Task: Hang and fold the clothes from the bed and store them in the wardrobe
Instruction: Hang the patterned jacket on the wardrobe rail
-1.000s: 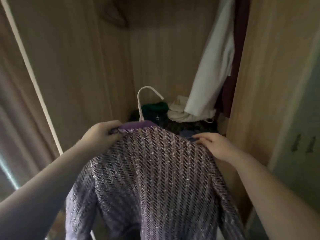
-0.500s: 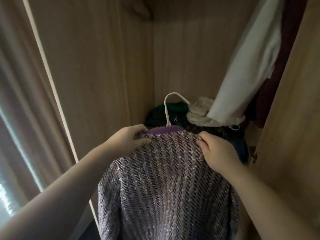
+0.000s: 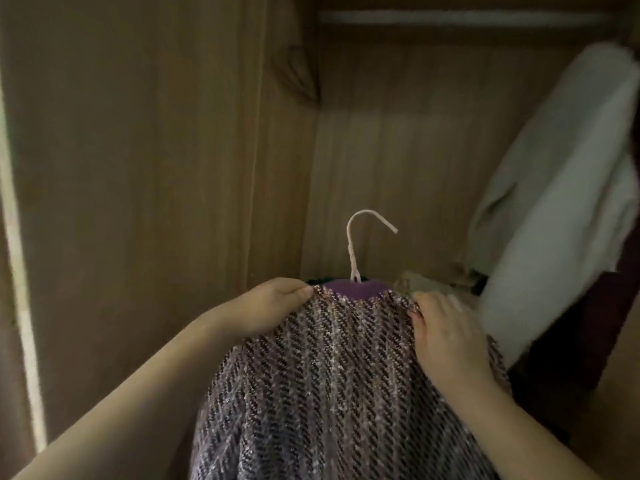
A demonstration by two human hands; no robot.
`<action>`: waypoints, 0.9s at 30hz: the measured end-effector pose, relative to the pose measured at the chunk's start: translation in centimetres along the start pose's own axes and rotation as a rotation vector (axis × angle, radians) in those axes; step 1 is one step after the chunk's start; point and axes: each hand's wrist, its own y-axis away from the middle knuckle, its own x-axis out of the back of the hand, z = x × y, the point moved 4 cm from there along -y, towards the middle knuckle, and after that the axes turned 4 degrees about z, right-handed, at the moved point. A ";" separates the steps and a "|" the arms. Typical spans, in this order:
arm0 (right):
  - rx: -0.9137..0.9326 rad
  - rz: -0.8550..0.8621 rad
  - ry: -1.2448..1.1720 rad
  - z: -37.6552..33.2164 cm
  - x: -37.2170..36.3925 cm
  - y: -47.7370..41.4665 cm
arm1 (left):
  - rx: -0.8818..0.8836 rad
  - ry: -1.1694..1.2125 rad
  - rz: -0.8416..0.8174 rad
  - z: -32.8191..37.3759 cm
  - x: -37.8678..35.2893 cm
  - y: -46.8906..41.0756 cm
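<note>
A pale garment (image 3: 554,209) hangs at right, a dark maroon one (image 3: 601,323) just behind it.

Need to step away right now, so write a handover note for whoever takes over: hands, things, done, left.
Left hand grips the purple knit sweater at its left shoulder; right hand grips the right shoulder.
The sweater sits on a white hanger, whose hook is free. It is held up inside the wardrobe, below the pale rail at the top. A white garment hangs at the right.
Done: sweater on its hanger.
Left: hook it onto the rail and let go. Whether more clothes wait cannot be told from this view.
</note>
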 end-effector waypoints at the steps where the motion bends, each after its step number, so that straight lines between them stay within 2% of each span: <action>1: -0.009 0.021 0.025 0.1 -0.8 -1.3 | 0.008 0.097 -0.028 -0.4 0.8 -1.5; 3: -0.010 0.049 0.057 0.3 -2.3 -3.6 | 0.041 0.246 -0.119 -0.8 2.3 -4.0; 5: -0.020 0.065 0.064 0.9 -3.8 -5.7 | -0.036 0.078 -0.086 -0.6 4.5 -6.7; 8: -0.059 0.100 0.066 2.0 -5.8 -9.2 | -0.143 -0.365 0.219 0.4 7.7 -10.3; 9: -0.054 0.120 0.069 2.3 -6.5 -10.4 | -0.162 -0.407 0.266 0.9 8.1 -10.8; 12: -0.045 0.175 0.049 2.7 -8.5 -14.2 | -0.199 -0.577 0.273 2.1 7.7 -11.6; 14: -0.043 0.187 0.041 3.0 -10.2 -16.6 | -0.193 -0.605 0.333 2.5 8.5 -12.8; 17: -0.099 0.223 -0.001 3.2 -13.0 -20.3 | -0.157 -0.634 0.509 3.4 10.9 -15.3; 22: -0.222 0.308 -0.150 2.7 -16.1 -27.6 | -0.168 -0.916 0.897 7.6 14.0 -19.1; 27: -0.105 0.280 -0.344 0.0 -18.5 -33.0 | -0.150 -1.118 1.099 12.3 18.2 -23.1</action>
